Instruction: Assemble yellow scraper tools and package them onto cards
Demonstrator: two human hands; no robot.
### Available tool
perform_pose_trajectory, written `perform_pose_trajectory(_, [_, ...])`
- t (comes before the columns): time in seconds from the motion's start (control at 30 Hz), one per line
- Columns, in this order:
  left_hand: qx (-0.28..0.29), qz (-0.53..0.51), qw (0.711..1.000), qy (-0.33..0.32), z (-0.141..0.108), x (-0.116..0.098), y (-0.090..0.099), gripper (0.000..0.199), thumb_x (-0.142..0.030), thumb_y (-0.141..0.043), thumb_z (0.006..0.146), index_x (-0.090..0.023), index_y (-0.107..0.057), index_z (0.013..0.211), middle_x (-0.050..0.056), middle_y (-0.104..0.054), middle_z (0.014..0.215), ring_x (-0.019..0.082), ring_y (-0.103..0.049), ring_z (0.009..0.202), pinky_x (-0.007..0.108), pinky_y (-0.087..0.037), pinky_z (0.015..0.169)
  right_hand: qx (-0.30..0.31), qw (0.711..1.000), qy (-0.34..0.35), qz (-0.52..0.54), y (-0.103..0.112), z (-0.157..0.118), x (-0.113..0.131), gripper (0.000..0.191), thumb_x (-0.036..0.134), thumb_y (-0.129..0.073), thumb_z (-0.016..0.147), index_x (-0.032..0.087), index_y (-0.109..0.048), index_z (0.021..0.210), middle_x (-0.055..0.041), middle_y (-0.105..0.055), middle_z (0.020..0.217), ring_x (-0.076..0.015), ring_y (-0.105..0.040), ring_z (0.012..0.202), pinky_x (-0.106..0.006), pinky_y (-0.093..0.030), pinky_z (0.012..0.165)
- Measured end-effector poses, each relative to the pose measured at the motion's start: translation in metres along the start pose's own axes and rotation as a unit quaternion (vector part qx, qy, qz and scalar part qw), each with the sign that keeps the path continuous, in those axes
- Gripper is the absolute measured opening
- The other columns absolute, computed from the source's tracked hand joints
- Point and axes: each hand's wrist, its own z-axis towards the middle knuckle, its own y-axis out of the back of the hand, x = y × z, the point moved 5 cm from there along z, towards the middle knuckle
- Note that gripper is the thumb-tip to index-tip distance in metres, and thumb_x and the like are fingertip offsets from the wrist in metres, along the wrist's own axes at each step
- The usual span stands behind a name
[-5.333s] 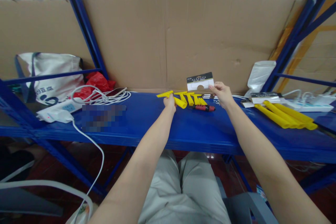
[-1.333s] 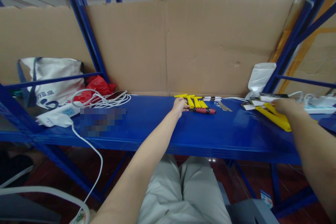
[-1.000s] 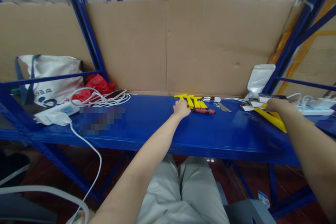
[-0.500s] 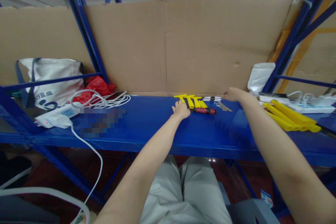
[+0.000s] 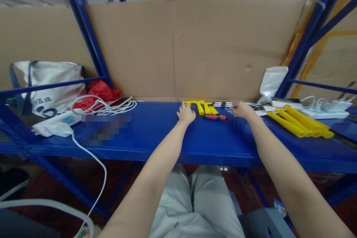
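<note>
Several yellow T-shaped pieces (image 5: 200,108) lie in a row at the back of the blue shelf. At the left end of that row is my left hand (image 5: 186,113), its fingers spread over or against the leftmost piece. A screwdriver with a red and black handle (image 5: 214,117) lies in front of the row. My right hand (image 5: 242,111) is over the flat metal strips, now mostly hidden, with its fingertips pinched beside small scattered bits (image 5: 228,110). What the fingertips hold, if anything, is too small to make out. Black-and-white sticks (image 5: 223,104) lie just behind.
Long yellow tubes (image 5: 301,122) lie at the right, near a white power strip (image 5: 325,112) and a white pouch (image 5: 273,81). At the left are coiled white cable (image 5: 119,108), a red bag (image 5: 102,92) and a cloth bag (image 5: 55,85). Cardboard (image 5: 212,48) stands behind.
My right hand has moved left and toward me, over the metal strips to the small bits. My left hand has shifted slightly away from the screwdriver. The view has turned slightly.
</note>
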Motion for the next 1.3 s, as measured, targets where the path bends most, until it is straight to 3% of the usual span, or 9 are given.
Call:
perform_pose_trajectory(0.27, [-0.117, -0.186, 0.975, 0.031, 0.015, 0.016, 0.011, 0.011, -0.019, -0.057, 0.082, -0.02, -0.067, 0.085, 0.011, -0.062, 0.117, 0.024, -0.053, 0.117, 0.033, -0.038, 0.101, -0.019, 1.0, 0.014, 0.005, 0.004, -0.005, 0.007, 0.033, 0.025, -0.043, 0.084, 0.016, -0.072, 0.098, -0.0129, -0.071, 0.099, -0.0222, -0.065, 0.095, -0.025, -0.046, 0.075])
perform_pose_trajectory(0.43, [-0.162, -0.241, 0.957, 0.013, 0.014, 0.008, 0.027, 0.017, -0.017, -0.053, 0.085, -0.021, -0.069, 0.081, 0.008, -0.065, 0.111, 0.023, -0.054, 0.117, 0.033, -0.042, 0.098, -0.024, 0.999, 0.011, 0.045, 0.005, -0.005, 0.008, 0.031, 0.023, -0.045, 0.084, 0.015, -0.073, 0.095, -0.0126, -0.071, 0.098, -0.0234, -0.065, 0.095, -0.026, -0.047, 0.076])
perform_pose_trajectory(0.57, [-0.122, -0.334, 0.934, -0.03, 0.01, -0.01, 0.027, 0.014, -0.02, -0.057, 0.083, -0.025, -0.07, 0.088, 0.003, -0.06, 0.124, 0.022, -0.05, 0.122, 0.033, -0.046, 0.097, -0.055, 0.981, -0.002, 0.188, 0.006, -0.002, 0.011, 0.026, 0.024, -0.048, 0.085, 0.013, -0.07, 0.094, -0.0122, -0.071, 0.095, -0.0208, -0.066, 0.088, -0.025, -0.048, 0.074])
perform_pose_trajectory(0.63, [-0.09, -0.396, 0.911, -0.067, 0.007, -0.02, 0.022, 0.01, -0.019, -0.061, 0.081, -0.021, -0.071, 0.08, 0.004, -0.06, 0.126, 0.02, -0.054, 0.117, 0.03, -0.046, 0.096, -0.067, 0.943, -0.038, 0.323, 0.006, -0.002, 0.012, 0.029, 0.028, -0.046, 0.087, 0.011, -0.065, 0.103, -0.0136, -0.07, 0.099, -0.0182, -0.067, 0.079, -0.024, -0.05, 0.067])
perform_pose_trajectory(0.73, [-0.016, -0.468, 0.875, -0.124, 0.001, -0.034, 0.009, 0.013, -0.017, -0.061, 0.08, -0.016, -0.069, 0.07, 0.007, -0.062, 0.122, 0.018, -0.06, 0.108, 0.026, -0.047, 0.091, -0.043, 0.837, -0.09, 0.538, 0.005, -0.006, 0.014, 0.038, 0.038, -0.037, 0.093, 0.013, -0.051, 0.117, -0.0151, -0.068, 0.102, -0.0158, -0.066, 0.068, -0.025, -0.05, 0.058])
perform_pose_trajectory(0.87, [0.085, -0.491, 0.852, -0.159, -0.004, -0.043, -0.006, 0.008, -0.019, -0.065, 0.075, -0.012, -0.07, 0.075, 0.01, -0.066, 0.116, 0.018, -0.063, 0.097, 0.029, -0.049, 0.086, -0.003, 0.716, -0.133, 0.685, 0.005, -0.011, 0.016, 0.028, 0.036, -0.034, 0.094, 0.015, -0.049, 0.106, -0.009, -0.068, 0.08, -0.0121, -0.06, 0.052, -0.022, -0.046, 0.047])
perform_pose_trajectory(0.97, [0.086, -0.465, 0.863, -0.178, -0.004, -0.043, -0.006, 0.009, -0.019, -0.067, 0.073, -0.01, -0.068, 0.072, 0.01, -0.07, 0.103, 0.018, -0.065, 0.09, 0.031, -0.05, 0.083, -0.024, 0.693, -0.143, 0.706, 0.006, -0.012, 0.014, 0.008, 0.018, -0.044, 0.09, 0.014, -0.051, 0.089, -0.0025, -0.062, 0.062, -0.008, -0.051, 0.04, -0.018, -0.038, 0.039])
perform_pose_trajectory(1.1, [-0.024, -0.349, 0.919, -0.18, -0.003, -0.038, 0.007, 0.011, -0.015, -0.064, 0.073, -0.013, -0.059, 0.064, 0.008, -0.07, 0.09, 0.017, -0.065, 0.083, 0.03, -0.05, 0.08, -0.066, 0.68, -0.154, 0.714, 0.007, -0.013, 0.013, 0.009, 0.009, -0.045, 0.087, 0.015, -0.049, 0.082, 0.0003, -0.058, 0.053, -0.0063, -0.046, 0.036, -0.016, -0.036, 0.036])
perform_pose_trajectory(1.3, [-0.071, -0.229, 0.961, -0.142, -0.006, -0.033, 0.013, 0.027, -0.015, -0.067, 0.072, -0.018, -0.051, 0.093, 0.004, -0.066, 0.09, 0.014, -0.064, 0.076, 0.029, -0.049, 0.073, -0.081, 0.682, -0.17, 0.707, 0.01, -0.018, 0.017, 0.012, 0.006, -0.042, 0.087, 0.017, -0.046, 0.083, 0.0017, -0.058, 0.051, -0.0059, -0.045, 0.035, -0.016, -0.036, 0.036])
